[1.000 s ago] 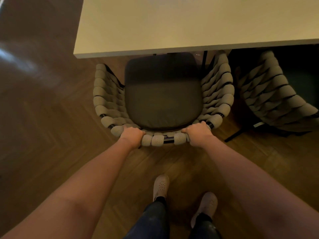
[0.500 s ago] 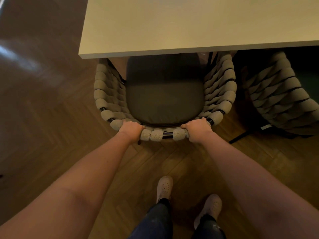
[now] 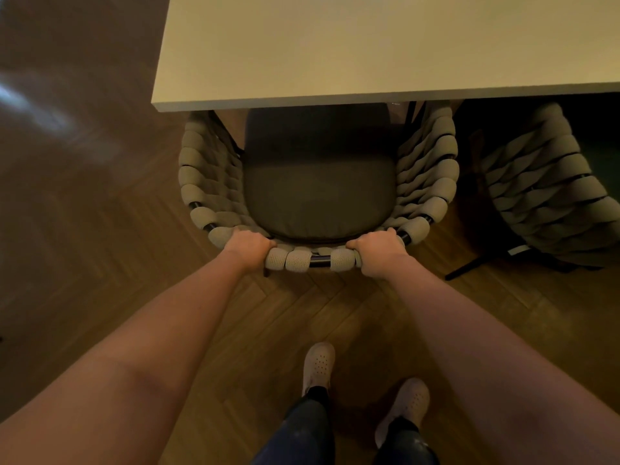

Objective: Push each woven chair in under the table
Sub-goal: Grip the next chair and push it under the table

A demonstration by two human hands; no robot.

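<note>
Sliding forward since a second ago, the chair (image 3: 201,182) now has the front ends of its woven arms hidden beneath the bench (image 3: 369,45) edge, where earlier the left one showed clear of it. Its dark cushion (image 3: 318,193) lies roughly one third under the bench. The rest of the seat and the curved back rail (image 3: 310,260) are out in the open at the middle of the frame.

Both hands stay on that rail. The left hand (image 3: 248,245) holds it left of centre and the right hand (image 3: 377,248) right of centre. Each grip is clamped round the rail, fingers curled over the top toward the seat. Between them show three woven wraps and a short bare stretch of black tube.

At the right edge a second chair (image 3: 543,196) sits partly under the bench, its woven back out. Herringbone wood floor (image 3: 84,196) fills the left side. Two pale shoes (image 3: 318,364) stand at bottom centre, the left one ahead of the right.
</note>
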